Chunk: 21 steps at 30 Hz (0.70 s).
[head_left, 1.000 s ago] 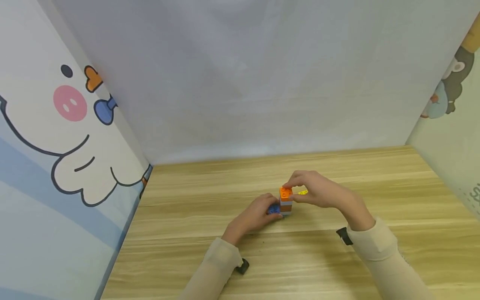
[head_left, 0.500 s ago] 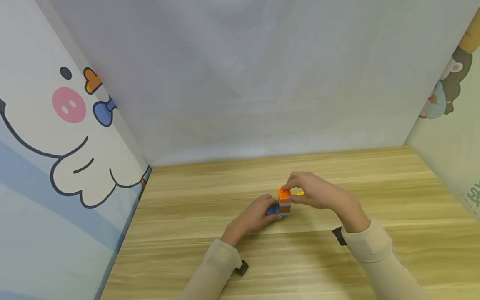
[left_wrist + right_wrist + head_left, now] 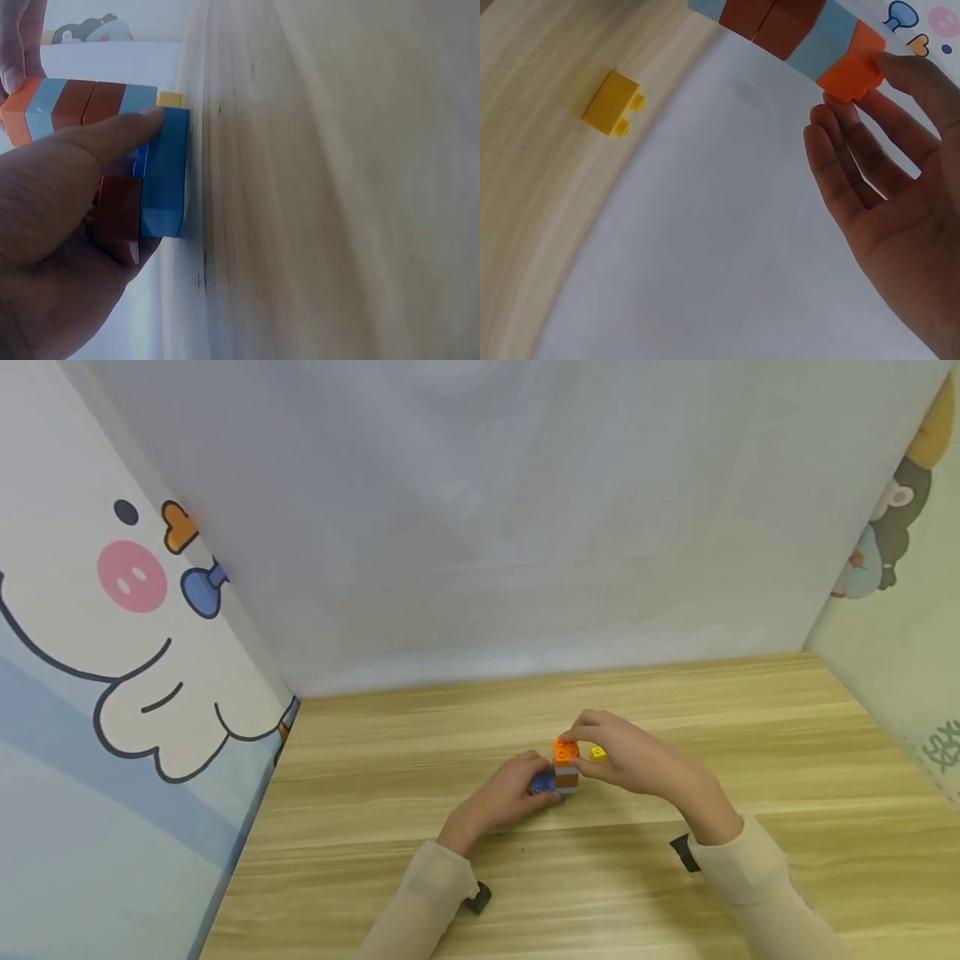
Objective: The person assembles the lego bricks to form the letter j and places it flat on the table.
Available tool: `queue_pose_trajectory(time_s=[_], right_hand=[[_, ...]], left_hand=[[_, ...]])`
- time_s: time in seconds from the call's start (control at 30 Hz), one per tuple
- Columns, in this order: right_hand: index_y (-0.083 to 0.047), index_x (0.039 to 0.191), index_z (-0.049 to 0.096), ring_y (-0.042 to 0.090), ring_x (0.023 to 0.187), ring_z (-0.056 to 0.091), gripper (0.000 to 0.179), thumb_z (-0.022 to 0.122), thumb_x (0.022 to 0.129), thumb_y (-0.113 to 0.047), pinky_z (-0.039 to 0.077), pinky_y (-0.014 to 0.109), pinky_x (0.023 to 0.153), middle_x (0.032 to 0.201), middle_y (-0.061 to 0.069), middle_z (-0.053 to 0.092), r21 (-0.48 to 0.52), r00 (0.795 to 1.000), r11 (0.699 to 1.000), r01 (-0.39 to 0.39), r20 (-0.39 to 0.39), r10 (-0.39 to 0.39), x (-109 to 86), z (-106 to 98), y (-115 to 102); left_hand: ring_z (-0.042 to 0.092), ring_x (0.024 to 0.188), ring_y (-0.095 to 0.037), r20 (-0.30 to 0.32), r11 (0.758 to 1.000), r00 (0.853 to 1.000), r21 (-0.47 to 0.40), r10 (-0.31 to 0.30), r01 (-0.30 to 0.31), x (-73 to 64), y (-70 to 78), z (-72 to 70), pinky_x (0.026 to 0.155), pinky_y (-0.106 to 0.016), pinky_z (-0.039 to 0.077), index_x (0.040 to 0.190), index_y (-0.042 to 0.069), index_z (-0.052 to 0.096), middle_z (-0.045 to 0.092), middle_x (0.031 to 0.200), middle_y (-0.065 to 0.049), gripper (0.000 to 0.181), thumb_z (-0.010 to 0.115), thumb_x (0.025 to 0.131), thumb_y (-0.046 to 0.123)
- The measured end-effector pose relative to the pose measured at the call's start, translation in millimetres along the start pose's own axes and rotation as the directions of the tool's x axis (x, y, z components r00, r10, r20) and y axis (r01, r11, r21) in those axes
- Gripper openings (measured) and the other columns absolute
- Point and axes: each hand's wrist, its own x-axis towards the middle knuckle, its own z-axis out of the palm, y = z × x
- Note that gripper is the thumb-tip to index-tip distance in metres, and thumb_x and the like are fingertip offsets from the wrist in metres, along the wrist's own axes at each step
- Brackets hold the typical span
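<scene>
A tower of toy building bricks stands on the table, with an orange brick (image 3: pixel 566 752) on top and grey-blue and brown bricks (image 3: pixel 103 103) below it. At its foot lies a long blue brick (image 3: pixel 165 172). My left hand (image 3: pixel 510 793) grips this base between thumb and fingers, and a separate brown brick (image 3: pixel 120 214) sits near its palm. Blue studs (image 3: pixel 543 783) show between those fingers in the head view. My right hand (image 3: pixel 630 756) pinches the orange brick (image 3: pixel 851 71) between thumb and fingertips. Fingers hide part of the base.
A loose yellow brick (image 3: pixel 613 105) lies on the wooden table (image 3: pixel 375 877), just right of the tower and partly behind the right hand. A pale curtain (image 3: pixel 480 568) borders the table's back. Cartoon-printed panels (image 3: pixel 150 693) stand at both sides.
The head view has shifted slightly. Both hands keep their hold on the tower, and more of the yellow brick shows beside the right hand.
</scene>
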Motion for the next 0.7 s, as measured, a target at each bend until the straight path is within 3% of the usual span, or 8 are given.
queue_pose_trajectory(time_s=[0.17,0.33,0.5,0.7], right_hand=[[-0.008,0.131,0.067,0.014,0.102,0.061,0.036,0.070,0.097,-0.019,0.056,0.036,0.088,0.118,0.001,0.065,0.007,0.999,1.000,-0.007,-0.032,0.007,-2.7,4,0],[-0.011,0.133,0.063,0.014,0.104,0.061,0.039,0.071,0.096,-0.019,0.056,0.037,0.089,0.121,0.001,0.063,0.013,0.997,1.000,-0.015,-0.073,0.016,-7.5,7,-2],[-0.016,0.120,0.060,0.013,0.102,0.061,0.032,0.076,0.093,-0.018,0.057,0.036,0.087,0.112,-0.003,0.061,-0.016,0.992,1.000,-0.017,-0.126,0.015,-11.2,12,-1],[-0.016,0.122,0.057,0.013,0.100,0.060,0.036,0.077,0.092,-0.017,0.056,0.034,0.085,0.109,-0.003,0.060,-0.038,0.989,0.999,-0.010,-0.149,0.004,-12.0,19,1]], left_hand=[[0.058,0.100,-0.007,0.002,0.999,1.000,-0.032,-0.003,0.003,-4.7,-3.1,-2.9,0.089,-0.023,0.052,0.136,0.015,0.061,0.064,0.122,0.001,0.046,0.072,0.096,0.036],[0.059,0.113,-0.012,-0.017,0.999,0.999,-0.016,-0.032,0.032,-14.0,-5.3,-9.9,0.102,-0.031,0.053,0.145,0.014,0.055,0.062,0.130,-0.001,0.057,0.075,0.094,0.030],[0.060,0.120,-0.019,-0.055,1.000,0.998,0.023,-0.004,0.005,-23.0,-6.6,-20.3,0.107,-0.036,0.052,0.136,0.010,0.060,0.062,0.129,-0.005,0.050,0.079,0.091,0.019],[0.063,0.113,-0.021,-0.087,0.998,0.995,0.044,0.043,-0.039,-29.6,-6.9,-25.2,0.102,-0.035,0.054,0.123,0.008,0.063,0.066,0.120,-0.006,0.040,0.081,0.088,0.012]])
